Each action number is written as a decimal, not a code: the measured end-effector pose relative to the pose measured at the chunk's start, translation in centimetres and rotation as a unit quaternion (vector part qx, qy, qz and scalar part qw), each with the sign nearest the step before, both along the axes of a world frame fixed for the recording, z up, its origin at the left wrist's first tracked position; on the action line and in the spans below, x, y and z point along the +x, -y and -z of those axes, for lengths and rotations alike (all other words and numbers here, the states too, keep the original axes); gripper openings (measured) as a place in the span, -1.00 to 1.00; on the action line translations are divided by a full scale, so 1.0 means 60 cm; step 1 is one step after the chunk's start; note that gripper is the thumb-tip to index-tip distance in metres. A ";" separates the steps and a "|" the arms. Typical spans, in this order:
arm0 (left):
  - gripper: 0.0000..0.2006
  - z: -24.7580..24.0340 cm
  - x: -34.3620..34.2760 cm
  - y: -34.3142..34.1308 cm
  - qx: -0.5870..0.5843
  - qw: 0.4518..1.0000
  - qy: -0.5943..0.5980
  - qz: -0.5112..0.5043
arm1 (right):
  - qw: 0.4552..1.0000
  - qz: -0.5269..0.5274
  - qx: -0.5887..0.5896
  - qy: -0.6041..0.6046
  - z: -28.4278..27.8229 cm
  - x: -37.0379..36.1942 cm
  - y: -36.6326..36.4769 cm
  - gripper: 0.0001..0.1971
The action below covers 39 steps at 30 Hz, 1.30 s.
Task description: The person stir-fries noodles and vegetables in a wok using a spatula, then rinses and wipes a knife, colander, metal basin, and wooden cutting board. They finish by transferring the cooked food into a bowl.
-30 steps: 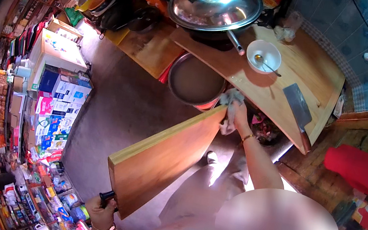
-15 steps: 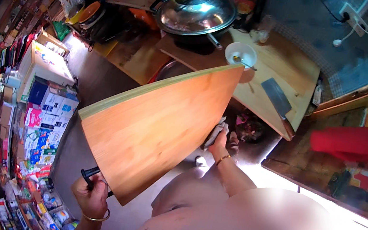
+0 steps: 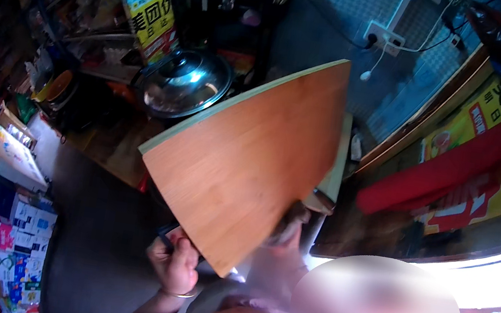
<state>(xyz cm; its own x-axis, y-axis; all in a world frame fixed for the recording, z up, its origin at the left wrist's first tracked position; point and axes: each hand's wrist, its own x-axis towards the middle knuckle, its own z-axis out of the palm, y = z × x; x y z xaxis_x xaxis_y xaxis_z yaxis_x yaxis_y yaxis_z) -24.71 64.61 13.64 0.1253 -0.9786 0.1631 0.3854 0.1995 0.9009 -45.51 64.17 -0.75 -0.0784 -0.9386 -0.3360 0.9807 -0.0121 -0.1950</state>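
A large light-brown wooden board (image 3: 250,156) is held up at a slant in front of me. My left hand (image 3: 177,266) is closed on the black handle (image 3: 166,233) at its near left corner. At the board's lower right edge, my right hand (image 3: 292,238) is closed round a crumpled grey cloth (image 3: 297,215), blurred and partly in shadow. Beyond the board, a brown knife handle (image 3: 320,202) shows on a second pale board (image 3: 337,170), most of which is hidden.
A wok with a domed metal lid (image 3: 186,84) stands at the back left. To the right, a red cloth-like roll (image 3: 439,167) lies over yellow printed sheets on a wooden surface. A wall socket (image 3: 384,39) with cables is at the back. Stacked boxes (image 3: 24,239) line the left.
The view has turned, and the board has been raised, now covering the white bowl and the cleaver's blade. My right hand with the cloth has stayed by the board's lower right edge.
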 end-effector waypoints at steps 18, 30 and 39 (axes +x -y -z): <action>-0.70 0.416 -0.471 0.251 0.253 0.763 0.078 0.590 | 0.704 0.045 0.043 -0.708 -0.192 -0.511 0.373 -0.83; -0.39 0.121 -0.647 0.828 -0.515 0.573 0.623 0.133 | 0.400 -0.144 -0.052 -0.904 -0.161 -0.612 0.570 -0.75; -0.67 0.147 -0.733 0.906 -0.500 0.614 0.562 0.236 | 0.525 -0.231 0.034 -0.818 -0.209 -0.814 0.487 -0.62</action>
